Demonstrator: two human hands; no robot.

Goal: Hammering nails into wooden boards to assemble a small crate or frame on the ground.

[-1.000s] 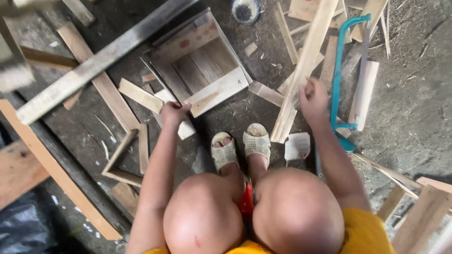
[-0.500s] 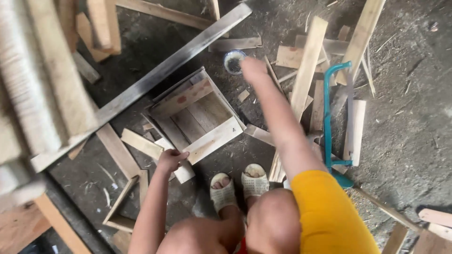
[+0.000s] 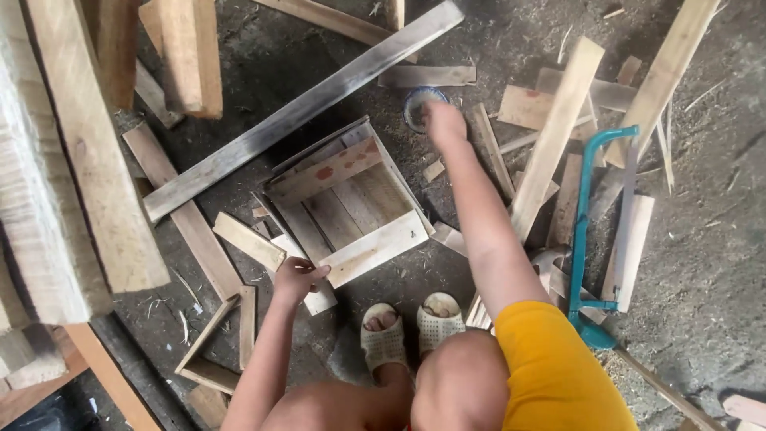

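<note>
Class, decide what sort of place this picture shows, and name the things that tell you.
Probably a rough woodworking spot: offcut planks strewn over a dirt floor, a half-built wooden box, and a teal-framed bow saw.

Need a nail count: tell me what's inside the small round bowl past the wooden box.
The right hand reaches into the bowl and covers most of it. Only its rim shows; the contents cannot be seen.

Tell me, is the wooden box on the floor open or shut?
Open. The wooden box has no lid on it, and you can see the bare slats of its bottom inside. The left hand rests by its front board.
</note>
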